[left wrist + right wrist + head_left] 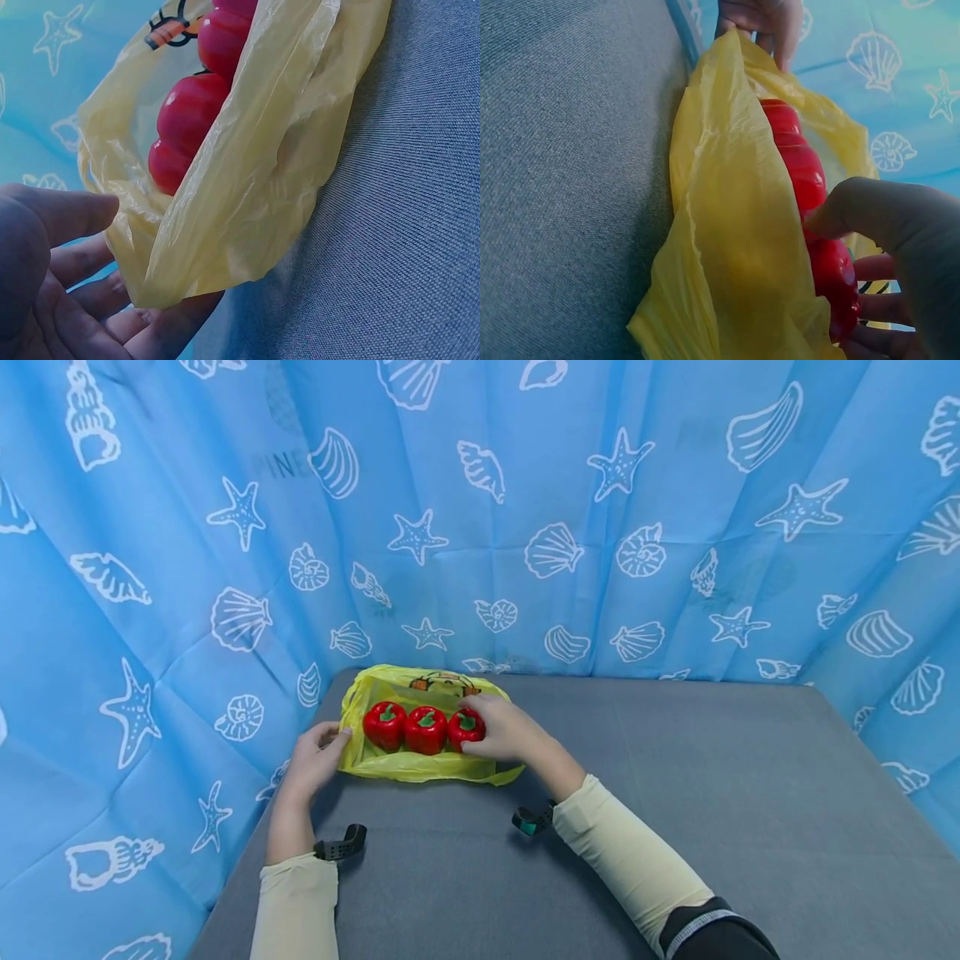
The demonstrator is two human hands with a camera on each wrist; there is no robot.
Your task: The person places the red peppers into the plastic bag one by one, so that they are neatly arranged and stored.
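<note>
A yellow plastic bag (420,767) lies on its side edge-up at the far left of the table, its mouth spread open. Three glossy red bell peppers (425,731) with green stems sit in a row inside it. My left hand (315,760) holds the bag's left end, thumb at the rim and fingers beneath, as the left wrist view shows. Around the rightmost bell pepper (832,289), my right hand (506,728) curls, thumb on the near side and fingers on the far side. The lower parts of the peppers are hidden by the bag's near wall.
A grey cloth-covered table (675,793) stretches to the right and toward me. Behind and to the left hangs a blue curtain (495,527) with white shells and starfish, close to the bag. Dark bands (341,843) circle both wrists.
</note>
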